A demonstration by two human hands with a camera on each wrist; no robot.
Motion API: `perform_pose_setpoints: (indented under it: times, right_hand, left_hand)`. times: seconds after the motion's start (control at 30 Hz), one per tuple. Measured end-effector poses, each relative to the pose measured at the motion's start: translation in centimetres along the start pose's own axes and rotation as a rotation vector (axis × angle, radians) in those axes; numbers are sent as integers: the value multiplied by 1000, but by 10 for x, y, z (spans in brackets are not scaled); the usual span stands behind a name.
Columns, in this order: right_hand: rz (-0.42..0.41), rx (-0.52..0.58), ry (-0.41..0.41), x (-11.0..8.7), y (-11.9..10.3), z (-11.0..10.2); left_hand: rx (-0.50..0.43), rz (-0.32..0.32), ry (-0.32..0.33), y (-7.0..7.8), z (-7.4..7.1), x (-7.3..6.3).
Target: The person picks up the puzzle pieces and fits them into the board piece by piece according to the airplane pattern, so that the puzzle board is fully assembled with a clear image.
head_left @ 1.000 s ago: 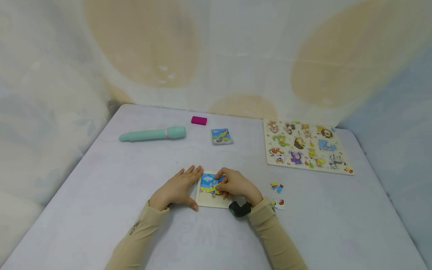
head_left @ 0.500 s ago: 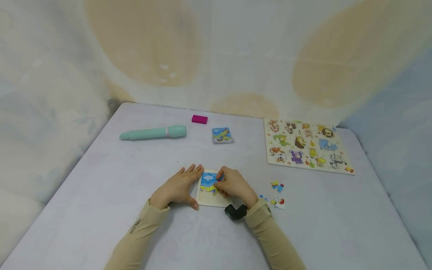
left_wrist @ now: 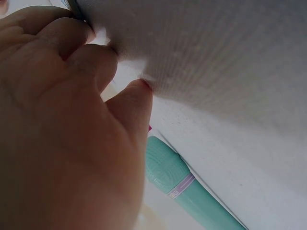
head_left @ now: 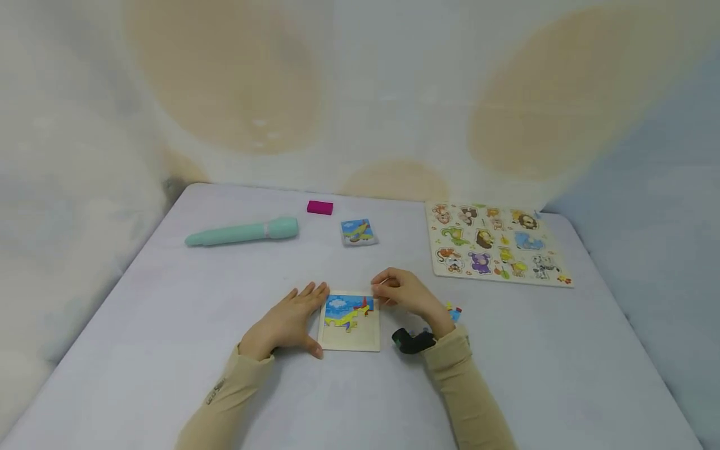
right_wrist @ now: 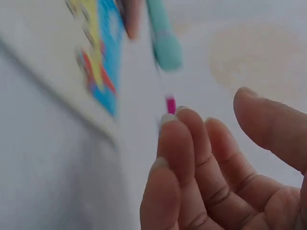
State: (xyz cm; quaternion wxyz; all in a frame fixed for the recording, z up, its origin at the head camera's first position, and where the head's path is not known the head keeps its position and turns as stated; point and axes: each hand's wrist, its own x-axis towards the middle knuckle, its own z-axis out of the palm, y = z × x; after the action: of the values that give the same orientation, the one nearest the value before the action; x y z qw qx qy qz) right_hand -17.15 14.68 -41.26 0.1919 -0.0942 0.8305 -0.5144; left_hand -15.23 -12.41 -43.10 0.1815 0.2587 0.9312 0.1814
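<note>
A small wooden puzzle tray (head_left: pixel 360 338) lies in the middle of the head view. Joined pieces (head_left: pixel 340 307), a blue sky and part of a yellow plane with a red tail, fill its upper part; bare wood shows below. My left hand (head_left: pixel 284 322) rests along the tray's left edge, fingers spread. My right hand (head_left: pixel 410 294) hovers at the tray's upper right corner. In the right wrist view its thumb stands apart from the bent fingers (right_wrist: pixel 177 148), with nothing between them. A loose puzzle piece (head_left: pixel 455 314) shows beyond the right wrist; others are mostly hidden.
Farther back lie a teal pen-shaped tube (head_left: pixel 242 233), a magenta block (head_left: pixel 320 207) and a small wrapped plane puzzle (head_left: pixel 357 232). An animal puzzle board (head_left: pixel 506 280) is at the back right. A black camera (head_left: pixel 412 342) sits on my right wrist.
My right hand has let go of the red-tail piece, which now sits among the joined pieces, and has moved right off the tray. My left hand stays in place; the head view has shifted slightly.
</note>
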Motion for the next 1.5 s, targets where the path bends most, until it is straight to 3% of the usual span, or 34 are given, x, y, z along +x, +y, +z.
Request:
perform_pose_setpoints:
  times: [0.27,0.47,0.6,0.77,0.93,1.13,1.4,1.5]
  right_hand:
    - [76,-50,206,-40,42,-72]
    - [88,-56,119,-55,73,-96]
    - [6,-65,74,-55,81,-93]
    - [-49,-167,95,-45,77,-82]
    - [-41,-239,145,-39,74,-80]
    - [-42,-224,150,-36,71,-79]
    - [88,-280,251,-29,63,-69]
    - [74,-230,230,-27,55,-65]
  left_hand:
    - [2,-11,23,-11,-7,-10]
    - [-34,-27,35,-13,-1,-10]
    - [-39,-38,41,-13,2,-12]
    - [-17,-36,46,-14,1,-13]
    - [-12,-27,41,-14,0,-11]
    - [-13,-42,26,-10,-2,-11]
    - [-12,-43,8,-8,-2,-10]
    - [-18,-46,10,-8,-4,-10]
